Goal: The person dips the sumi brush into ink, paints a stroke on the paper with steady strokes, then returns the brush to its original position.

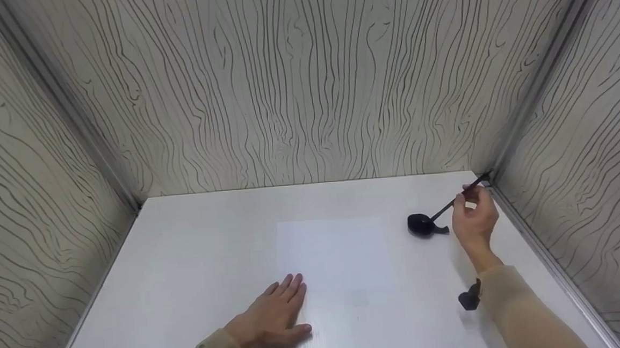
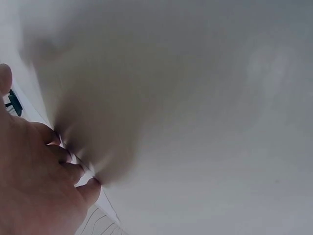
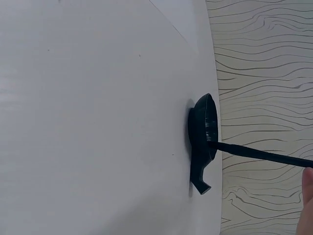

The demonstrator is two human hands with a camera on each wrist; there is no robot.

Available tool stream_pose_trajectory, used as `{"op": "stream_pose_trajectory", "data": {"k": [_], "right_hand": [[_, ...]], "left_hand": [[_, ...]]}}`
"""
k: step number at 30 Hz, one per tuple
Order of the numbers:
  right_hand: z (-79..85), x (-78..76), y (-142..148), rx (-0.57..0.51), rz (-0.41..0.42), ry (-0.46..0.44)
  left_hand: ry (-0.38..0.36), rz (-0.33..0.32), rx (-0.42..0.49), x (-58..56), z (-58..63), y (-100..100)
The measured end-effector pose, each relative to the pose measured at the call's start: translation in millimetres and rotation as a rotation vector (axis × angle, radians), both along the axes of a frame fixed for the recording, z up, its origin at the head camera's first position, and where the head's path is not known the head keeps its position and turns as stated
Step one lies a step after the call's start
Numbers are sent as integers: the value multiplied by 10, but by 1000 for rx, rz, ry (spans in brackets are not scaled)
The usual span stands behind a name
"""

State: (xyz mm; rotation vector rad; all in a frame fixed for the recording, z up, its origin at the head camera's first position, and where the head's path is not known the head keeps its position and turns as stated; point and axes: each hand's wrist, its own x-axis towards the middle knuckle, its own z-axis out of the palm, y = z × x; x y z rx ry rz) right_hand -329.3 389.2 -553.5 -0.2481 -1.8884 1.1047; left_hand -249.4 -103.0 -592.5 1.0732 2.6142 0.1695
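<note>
Between thumb and fingers, my right hand (image 1: 475,222) pinches the shaft of a slim dark brush (image 1: 445,209). The brush slants down to the left, its lower end inside a small black dish (image 1: 420,225) with a short stubby handle. In the right wrist view the brush (image 3: 259,153) reaches into the dish (image 3: 198,129); its very tip is hidden by the rim. My left hand (image 1: 275,316) rests flat, fingers straight, with fingertips at the lower left corner of a white sheet of paper (image 1: 334,256). Those fingers (image 2: 61,152) touch the white surface in the left wrist view.
The white table (image 1: 196,245) is bounded by wood-grain patterned panels (image 1: 305,88) at the back and both sides. Grey metal strips run along its side edges. A black device (image 1: 469,297) sits at the right wrist, over the table.
</note>
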Motion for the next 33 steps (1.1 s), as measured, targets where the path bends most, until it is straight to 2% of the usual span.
{"op": "stream_pose_trajectory", "data": {"k": [4,10,16,21,27,33], "right_hand": [[-2,-29,-7,55,29,64],[-51,-70,-51,113,72,97],[-116,-78,-109,109,115,85],[-148,-64,-152,139,135,64],[-177,-47,-191,151,142,36],[-188,-32,-210,135,146,25]], "left_hand": [[7,0,-1,-2,-15,1],[-28,10,18,-12,-14,-6],[-40,20,8,-20,-17,1],[-10,1,18,-13,-10,-11],[16,-14,22,-3,-5,-20],[4,-5,9,4,-7,-13]]}}
